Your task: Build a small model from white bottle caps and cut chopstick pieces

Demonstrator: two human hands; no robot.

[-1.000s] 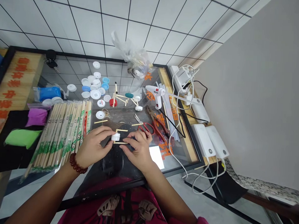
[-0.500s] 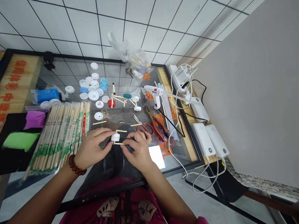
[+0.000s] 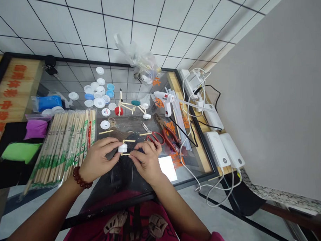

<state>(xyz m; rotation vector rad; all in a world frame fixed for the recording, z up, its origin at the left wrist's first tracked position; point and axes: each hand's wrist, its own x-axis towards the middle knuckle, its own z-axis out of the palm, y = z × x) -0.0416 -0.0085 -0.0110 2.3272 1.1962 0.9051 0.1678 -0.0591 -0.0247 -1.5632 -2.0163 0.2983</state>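
My left hand [image 3: 102, 157] pinches a small assembly made of a white bottle cap [image 3: 122, 148] with short wooden sticks on two sides. One stick [image 3: 129, 141] juts right from its far side. The near stick [image 3: 125, 154] reaches toward my right hand [image 3: 145, 160], whose thumb and fingertips close on its end. Past my hands stands a small model [image 3: 128, 106] of wooden sticks with red, green and white parts. Loose cut sticks [image 3: 106, 132] lie between the model and my hands, near red-handled scissors [image 3: 155, 137].
Left are bagged chopsticks [image 3: 62, 148] and clay packs in blue [image 3: 48, 103], purple [image 3: 36, 128] and green [image 3: 21, 152]. Bottle caps [image 3: 99, 102] cluster farther back. On the right lie pliers [image 3: 168, 131], a glue gun [image 3: 165, 101], glue sticks [image 3: 183, 121], white power banks [image 3: 217, 149] and cables.
Both hands keep their grip on the cap assembly, almost unmoved. The whole view has shifted very slightly.
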